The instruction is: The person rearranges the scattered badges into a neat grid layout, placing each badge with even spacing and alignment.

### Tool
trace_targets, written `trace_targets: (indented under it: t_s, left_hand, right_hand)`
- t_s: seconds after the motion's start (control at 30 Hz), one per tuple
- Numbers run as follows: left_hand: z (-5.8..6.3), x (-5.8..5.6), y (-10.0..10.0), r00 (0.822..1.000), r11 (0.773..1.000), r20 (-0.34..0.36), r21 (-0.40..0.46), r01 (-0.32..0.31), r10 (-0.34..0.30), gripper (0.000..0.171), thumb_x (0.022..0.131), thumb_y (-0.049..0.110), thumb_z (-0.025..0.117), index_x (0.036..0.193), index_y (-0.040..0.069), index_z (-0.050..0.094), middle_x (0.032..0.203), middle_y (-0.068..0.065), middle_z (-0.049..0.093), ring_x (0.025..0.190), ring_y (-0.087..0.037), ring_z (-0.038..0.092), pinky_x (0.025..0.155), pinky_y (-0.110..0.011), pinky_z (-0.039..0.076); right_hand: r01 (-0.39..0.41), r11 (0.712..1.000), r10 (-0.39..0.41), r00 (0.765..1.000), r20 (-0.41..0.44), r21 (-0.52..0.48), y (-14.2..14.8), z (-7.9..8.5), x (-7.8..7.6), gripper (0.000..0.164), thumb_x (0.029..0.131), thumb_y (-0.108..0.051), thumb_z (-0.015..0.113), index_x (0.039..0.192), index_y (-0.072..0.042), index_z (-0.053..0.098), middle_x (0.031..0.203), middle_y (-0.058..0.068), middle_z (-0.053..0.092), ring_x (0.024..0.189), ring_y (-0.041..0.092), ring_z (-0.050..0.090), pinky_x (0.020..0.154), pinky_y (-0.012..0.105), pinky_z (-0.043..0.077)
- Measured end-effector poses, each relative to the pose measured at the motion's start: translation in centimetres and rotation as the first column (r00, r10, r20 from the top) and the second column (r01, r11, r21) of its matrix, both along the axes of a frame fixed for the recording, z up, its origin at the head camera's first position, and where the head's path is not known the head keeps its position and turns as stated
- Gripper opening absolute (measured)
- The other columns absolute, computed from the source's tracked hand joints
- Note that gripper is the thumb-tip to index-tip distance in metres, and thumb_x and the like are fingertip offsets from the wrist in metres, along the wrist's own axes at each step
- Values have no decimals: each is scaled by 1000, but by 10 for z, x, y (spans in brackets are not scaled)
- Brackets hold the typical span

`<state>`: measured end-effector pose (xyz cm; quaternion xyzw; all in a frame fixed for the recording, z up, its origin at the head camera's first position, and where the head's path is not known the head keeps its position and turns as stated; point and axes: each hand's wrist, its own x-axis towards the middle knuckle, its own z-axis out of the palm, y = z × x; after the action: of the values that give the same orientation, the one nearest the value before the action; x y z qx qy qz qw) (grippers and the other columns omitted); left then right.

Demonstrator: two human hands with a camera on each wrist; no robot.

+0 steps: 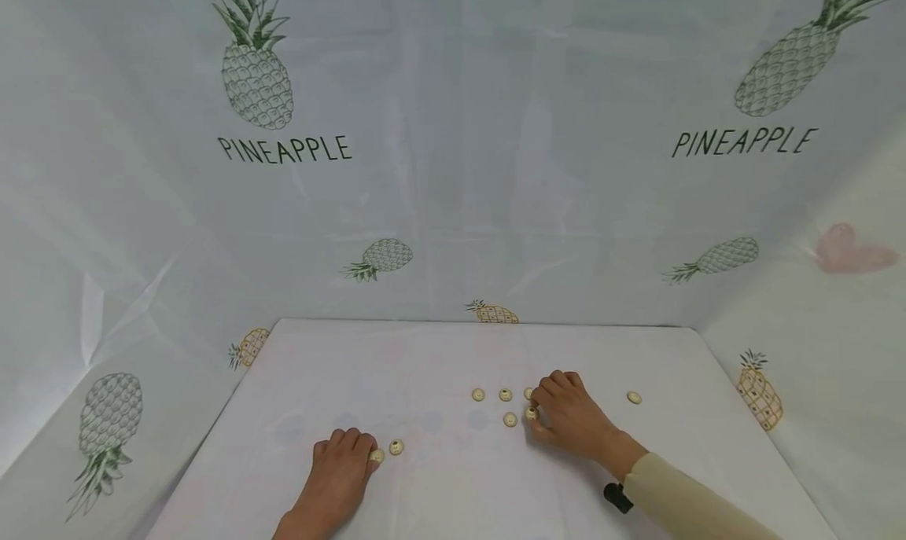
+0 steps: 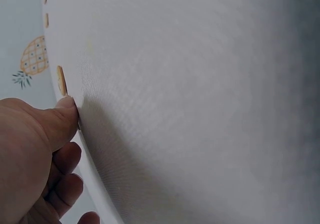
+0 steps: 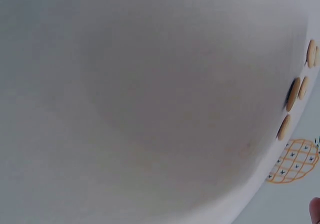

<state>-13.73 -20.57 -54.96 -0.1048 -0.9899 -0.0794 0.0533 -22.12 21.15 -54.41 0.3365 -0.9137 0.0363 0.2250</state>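
Observation:
My left hand (image 1: 336, 473) is low over the left part of the white table, its thumb and fingertips pinching a small round wooden disc (image 1: 377, 455). In the left wrist view the thumb (image 2: 64, 115) mostly hides that disc; another disc (image 2: 61, 80) lies just past the thumb tip. My right hand (image 1: 569, 416) hovers over the middle right, loosely curled, thumb and forefinger around a marked disc (image 1: 532, 413). From the right wrist the discs (image 3: 293, 93) lie on the table, and a fingertip (image 3: 315, 210) shows apart from them at the frame's edge.
Behind the right hand's disc runs a row of discs (image 1: 506, 394), with one more (image 1: 510, 420) beside it. A lone disc (image 1: 634, 397) lies to the right. Pineapple-print sheeting (image 1: 453, 170) walls the table (image 1: 453, 485) at the back and sides.

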Motion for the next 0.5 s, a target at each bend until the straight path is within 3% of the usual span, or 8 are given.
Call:
trace_targets:
  t_s: [0.5]
  left_hand:
    - [-1,0,-1,999,1000,-30,6,17,-17,22,92,28,82,102,18,66,96,6,58,94,-15,48,87,-48,45]
  right_hand:
    - [-32,998,31,999,24,51,-44,-3,-10,22,86,-36,79,94,-19,66,92,-6,59,93,17,48,91,43,42]
